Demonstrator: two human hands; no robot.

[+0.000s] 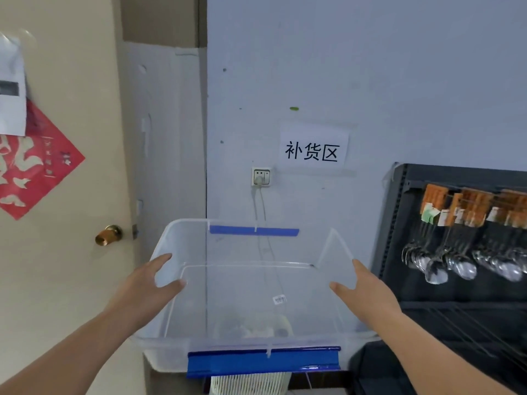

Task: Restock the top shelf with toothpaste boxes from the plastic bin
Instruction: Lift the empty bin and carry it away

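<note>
— While both hands are on the bin, what takes up most of the view?
— A pale blue wall (370,67) straight ahead, and a cream door (71,252) to the left of it.

— And the plastic bin (165,357)?
— Held up in front of the wall, low in the middle. It's see-through, with a blue clip (262,363) on the near rim and another (253,230) on the far one. A white ribbed basket (251,383) shows beneath it.

— What's on the right?
— A black rack (427,323), just beside the bin.

— How do the hands sit?
— The left hand (145,286) grips the bin's left wall, thumb inside and fingers outside. The right hand (370,292) pinches the right wall the same way.

— Smaller things?
— A red paper diamond (31,169) on the door, with a white sheet (11,86) overlapping its top. A white sign (313,149) reading 补货区 on the wall. Shiny spoons (462,263) hanging on the rack under orange tags. A wall socket (261,176) below and left of the sign, its cord dropping behind the bin. A brass door knob (108,235) to the left of the bin.
</note>
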